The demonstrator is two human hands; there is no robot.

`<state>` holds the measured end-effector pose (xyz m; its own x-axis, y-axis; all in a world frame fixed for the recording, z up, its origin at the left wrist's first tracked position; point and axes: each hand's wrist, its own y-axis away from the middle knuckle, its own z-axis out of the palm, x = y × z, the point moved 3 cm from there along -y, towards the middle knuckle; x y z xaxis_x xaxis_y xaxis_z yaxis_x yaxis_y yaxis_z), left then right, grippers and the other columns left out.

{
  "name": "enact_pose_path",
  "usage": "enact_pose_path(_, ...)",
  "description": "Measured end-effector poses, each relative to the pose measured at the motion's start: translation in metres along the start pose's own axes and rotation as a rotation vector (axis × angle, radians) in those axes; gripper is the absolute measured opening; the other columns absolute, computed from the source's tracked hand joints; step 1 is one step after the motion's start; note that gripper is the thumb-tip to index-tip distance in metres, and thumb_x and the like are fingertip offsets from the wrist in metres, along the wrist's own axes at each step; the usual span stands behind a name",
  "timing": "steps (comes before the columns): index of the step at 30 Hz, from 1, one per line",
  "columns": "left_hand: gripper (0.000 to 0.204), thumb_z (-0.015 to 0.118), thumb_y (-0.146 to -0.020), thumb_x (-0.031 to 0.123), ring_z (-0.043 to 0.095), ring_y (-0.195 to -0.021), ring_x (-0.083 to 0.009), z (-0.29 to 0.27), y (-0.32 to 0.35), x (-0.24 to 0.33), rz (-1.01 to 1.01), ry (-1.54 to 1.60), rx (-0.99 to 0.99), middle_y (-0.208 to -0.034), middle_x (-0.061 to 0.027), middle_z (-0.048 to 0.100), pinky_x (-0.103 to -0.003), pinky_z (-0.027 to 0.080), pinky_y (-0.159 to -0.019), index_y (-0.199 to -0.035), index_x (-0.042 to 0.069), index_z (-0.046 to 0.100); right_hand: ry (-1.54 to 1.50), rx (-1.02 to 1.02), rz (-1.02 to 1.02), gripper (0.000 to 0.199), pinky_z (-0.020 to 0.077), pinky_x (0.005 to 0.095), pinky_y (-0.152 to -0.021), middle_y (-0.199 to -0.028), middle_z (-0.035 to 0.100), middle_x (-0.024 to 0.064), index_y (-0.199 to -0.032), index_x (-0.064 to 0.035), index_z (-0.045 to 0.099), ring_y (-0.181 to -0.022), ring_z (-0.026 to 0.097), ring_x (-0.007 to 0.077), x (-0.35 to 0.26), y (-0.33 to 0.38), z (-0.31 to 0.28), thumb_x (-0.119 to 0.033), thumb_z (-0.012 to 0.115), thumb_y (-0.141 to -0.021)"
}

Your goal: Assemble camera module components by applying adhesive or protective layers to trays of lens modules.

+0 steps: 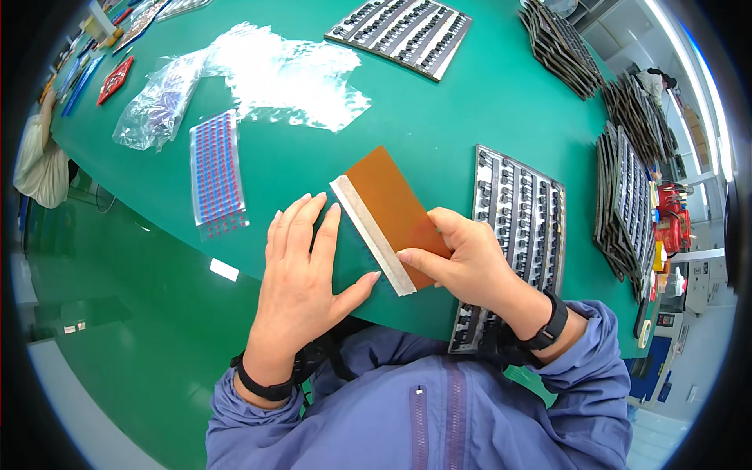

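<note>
My right hand (470, 258) grips an amber-brown rectangular sheet (395, 196), thumb on top and fingers at its far edge. Along the sheet's left long side runs a pale whitish strip (372, 235). The sheet is tilted over the green table; whether it touches the surface I cannot tell. My left hand (298, 274) is open, palm down with fingers spread, just left of the strip and holding nothing. Beside my right forearm lies a tray (521, 211) with rows of small black parts, partly hidden by that arm.
A sheet of blue and red pieces (218, 172) lies on the left, below crumpled clear plastic (160, 98) and shiny film (290, 74). Another parts tray (403, 31) sits at the far side. Stacked trays (623, 211) line the right edge. A red item (116, 80) rests far left.
</note>
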<state>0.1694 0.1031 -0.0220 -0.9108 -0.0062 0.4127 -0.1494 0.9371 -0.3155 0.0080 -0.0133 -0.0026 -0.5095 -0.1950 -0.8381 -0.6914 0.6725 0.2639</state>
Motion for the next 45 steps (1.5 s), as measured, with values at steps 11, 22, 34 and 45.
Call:
enact_pose_path(11, 0.074, 0.080, -0.069, 0.031, 0.041, -0.126, -0.0391, 0.000, 0.001, -0.001, -0.013, 0.007, 0.009, -0.135, -0.0194, 0.044, -0.050, 0.034, -0.105, -0.128, -0.002, 0.049, 0.015, -0.001, 0.008, 0.023, 0.0495, 0.0282, -0.055, -0.074, 0.067, 0.0136, -0.091, 0.0029, 0.055, -0.066, 0.066, 0.0136, -0.004, 0.000, 0.001, -0.014, 0.070, -0.085)
enact_pose_path(22, 0.075, 0.080, -0.069, 0.032, 0.041, -0.126, -0.0389, -0.001, 0.001, -0.001, -0.009, 0.005, 0.008, -0.134, -0.0194, 0.044, -0.049, 0.034, -0.106, -0.128, -0.002, 0.048, 0.006, 0.011, 0.001, 0.024, 0.0484, 0.0291, -0.055, -0.072, 0.064, 0.0129, -0.085, 0.0032, 0.053, -0.064, 0.062, 0.0128, -0.001, -0.003, 0.002, -0.014, 0.070, -0.085)
enact_pose_path(34, 0.074, 0.075, -0.075, 0.040, 0.045, -0.112, -0.0346, -0.003, -0.017, -0.002, -0.021, -0.095, -0.005, -0.117, -0.0164, 0.047, -0.046, 0.038, -0.096, -0.128, -0.005, 0.051, 0.011, 0.049, -0.074, 0.029, 0.0439, 0.0339, -0.050, -0.063, 0.057, 0.0166, -0.076, 0.0037, 0.051, -0.054, 0.057, 0.0184, 0.003, -0.005, 0.003, -0.018, 0.070, -0.083)
enact_pose_path(45, 0.071, 0.074, -0.071, 0.045, 0.047, -0.111, -0.0335, -0.009, 0.002, 0.030, 0.163, -0.178, -0.056, -0.113, -0.0150, 0.047, -0.046, 0.039, -0.092, -0.119, -0.004, 0.056, 0.051, 0.097, -0.137, 0.029, 0.0462, 0.0391, -0.053, -0.065, 0.059, 0.0226, -0.076, 0.0044, 0.052, -0.058, 0.062, 0.0324, 0.003, -0.006, 0.004, -0.019, 0.069, -0.080)
